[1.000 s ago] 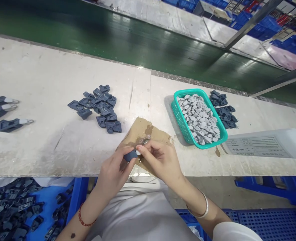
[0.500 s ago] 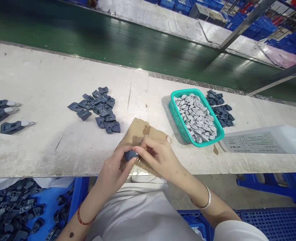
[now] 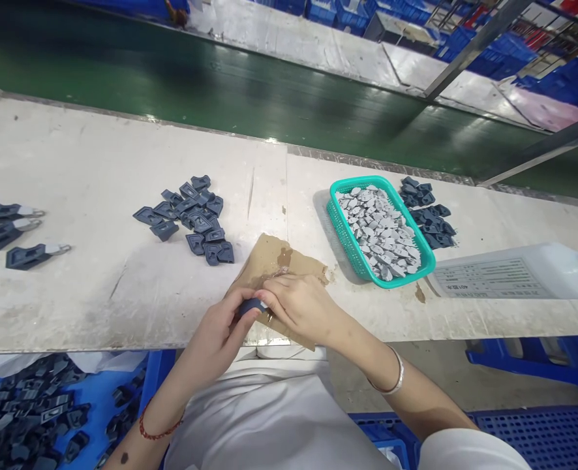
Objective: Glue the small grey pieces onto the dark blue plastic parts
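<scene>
My left hand [image 3: 220, 329] pinches a small dark blue-grey plastic part [image 3: 250, 305] between thumb and fingers, just above a sheet of brown cardboard [image 3: 301, 264]. Closed fingers of my right hand [image 3: 299, 307] press at the part's right end. A bit of a small light-grey piece shows by the right thumb tip; the rest is covered by the fingers. The cardboard has wet, shiny stains. Left of it lies a pile of similar dark parts [image 3: 201, 219]. On the right, a green basket [image 3: 350, 245] holds many light-grey pieces [image 3: 380, 228].
Three dark parts with pale, looped ends [image 3: 27, 256] lie at far left. More dark parts [image 3: 433, 225] sit beyond the basket, near a white bottle [image 3: 504, 274] on its side. A green conveyor belt [image 3: 220, 85] runs behind. Below left is a blue bin [image 3: 91, 424] of dark parts.
My right hand has turned, its fingers now folded over the part's end and hiding more of it. The part is tilted slightly and sits a little further left in view.
</scene>
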Demonstrator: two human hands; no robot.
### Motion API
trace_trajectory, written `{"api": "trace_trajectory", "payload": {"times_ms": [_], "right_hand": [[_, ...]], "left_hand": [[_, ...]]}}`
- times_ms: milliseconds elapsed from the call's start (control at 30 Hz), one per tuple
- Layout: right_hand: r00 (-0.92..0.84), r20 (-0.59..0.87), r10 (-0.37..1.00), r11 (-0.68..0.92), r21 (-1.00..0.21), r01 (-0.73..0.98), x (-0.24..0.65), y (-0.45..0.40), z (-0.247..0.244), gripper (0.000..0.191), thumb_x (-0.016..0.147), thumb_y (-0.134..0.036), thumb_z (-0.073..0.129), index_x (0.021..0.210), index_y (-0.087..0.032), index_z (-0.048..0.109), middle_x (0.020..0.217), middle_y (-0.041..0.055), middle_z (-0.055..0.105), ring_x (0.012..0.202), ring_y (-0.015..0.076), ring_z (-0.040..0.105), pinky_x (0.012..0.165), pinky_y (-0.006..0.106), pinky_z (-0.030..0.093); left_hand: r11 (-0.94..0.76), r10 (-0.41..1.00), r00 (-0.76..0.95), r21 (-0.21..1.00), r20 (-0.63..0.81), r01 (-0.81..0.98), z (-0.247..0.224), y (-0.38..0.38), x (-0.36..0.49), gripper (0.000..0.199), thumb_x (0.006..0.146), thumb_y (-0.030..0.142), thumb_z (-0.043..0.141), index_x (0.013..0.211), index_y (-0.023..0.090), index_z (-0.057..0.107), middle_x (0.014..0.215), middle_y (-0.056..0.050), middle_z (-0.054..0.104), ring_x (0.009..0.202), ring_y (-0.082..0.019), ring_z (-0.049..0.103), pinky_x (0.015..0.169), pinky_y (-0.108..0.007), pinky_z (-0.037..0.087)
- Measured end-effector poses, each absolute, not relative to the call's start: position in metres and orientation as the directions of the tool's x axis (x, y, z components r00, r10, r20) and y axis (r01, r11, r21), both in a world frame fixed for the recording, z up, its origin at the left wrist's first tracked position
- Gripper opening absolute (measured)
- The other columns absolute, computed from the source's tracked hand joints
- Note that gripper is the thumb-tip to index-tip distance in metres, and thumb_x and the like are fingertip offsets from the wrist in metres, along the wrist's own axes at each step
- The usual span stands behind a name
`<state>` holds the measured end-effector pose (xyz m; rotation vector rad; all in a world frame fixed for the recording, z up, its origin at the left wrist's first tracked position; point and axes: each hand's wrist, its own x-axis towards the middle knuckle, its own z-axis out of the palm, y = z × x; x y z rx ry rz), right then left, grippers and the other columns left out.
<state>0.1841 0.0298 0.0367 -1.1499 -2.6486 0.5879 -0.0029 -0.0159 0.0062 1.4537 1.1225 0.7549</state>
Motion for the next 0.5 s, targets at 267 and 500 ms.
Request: {"api": "trace_trajectory", "payload": {"times_ms": [267,500], "right_hand": [[-0.598,0.122,0.792,0.545,-0.582,0.604,0.213,0.033,0.067,0.045,0.109,-0.039,0.035,0.079,-0.020,0.063,0.076,0.0035,0.067,0.073,0.0171,0.063,0.066,0.029,0.043],[0.050,0.037,0.998,-0.043,-0.179,0.983,0.327,0.043,0.079,0.024,0.096,-0.037,0.056,0.088,-0.019,0.070,0.096,0.0115,0.071,0.078,0.0261,0.063,0.063,0.035,0.041]], "left_hand": [[-0.043,0.972,0.233,0.972,-0.012,0.231,0.010,-0.019,-0.023,0.019,0.095,0.036,0.060,0.109,0.025,0.067,0.102,-0.004,0.071,0.093,-0.022,0.066,0.078,-0.028,0.051],[0.177,0.900,-0.396,0.679,0.181,0.712,0.012,-0.011,-0.114,0.032,0.086,0.037,0.074,0.116,0.027,0.068,0.109,0.000,0.067,0.104,-0.027,0.062,0.098,-0.036,0.042]]}}
